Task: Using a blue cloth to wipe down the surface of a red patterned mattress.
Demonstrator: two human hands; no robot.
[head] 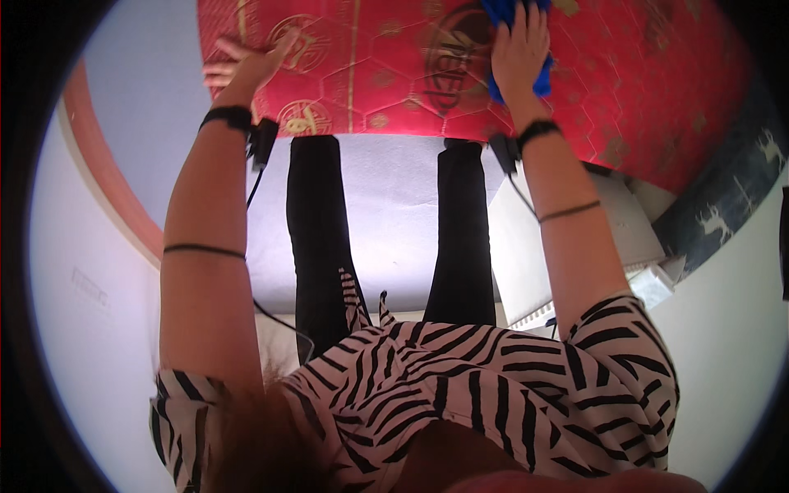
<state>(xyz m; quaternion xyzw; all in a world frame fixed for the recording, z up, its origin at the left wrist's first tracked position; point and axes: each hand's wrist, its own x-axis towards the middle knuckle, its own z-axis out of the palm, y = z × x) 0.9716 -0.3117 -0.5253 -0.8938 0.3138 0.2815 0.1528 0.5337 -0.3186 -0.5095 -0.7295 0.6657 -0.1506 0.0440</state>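
Note:
A red quilted mattress (394, 74) with gold panda prints and a large dark printed emblem spreads across the top of the view. My left hand (249, 65) rests at its left edge, fingers apart, with nothing in it. On the right, my right hand (521, 55) lies flat over a blue cloth (542, 83) and holds it down against the red cover beside the emblem. Parts of the cloth show around the fingers and palm; the rest is hidden under them. Both wrists wear black straps with small black devices.
My black-trousered legs (317, 215) stand against the near edge of the mattress, on a pale floor (388, 228). Thin cables run along both arms. A white cabinet-like box (524, 265) stands at right, near a dark wall band with white deer (715, 222). A white wall (92, 246) lies left.

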